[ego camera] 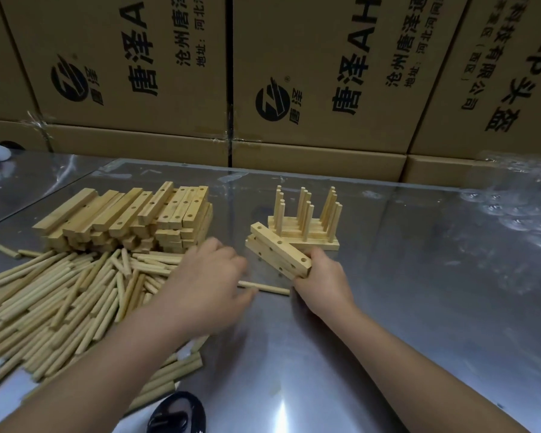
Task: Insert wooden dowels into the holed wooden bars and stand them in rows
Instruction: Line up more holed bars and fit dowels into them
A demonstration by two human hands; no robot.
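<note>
1. The left grip (210,276) is blurred at the right edge of the dowel pile (60,292); apart or together, I cannot tell.
2. One loose dowel (269,288) lies crosswise on the counter (419,276), its left end at that grip's fingertips.
3. The right grip (322,273) clamps the near end of two holed bars (278,248), which slant away-left.

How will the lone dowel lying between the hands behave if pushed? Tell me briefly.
The lone dowel is round and lies on the smooth metal table, so a sideways nudge would probably roll it. Thin, straight wood: likely stiff and light.
</note>
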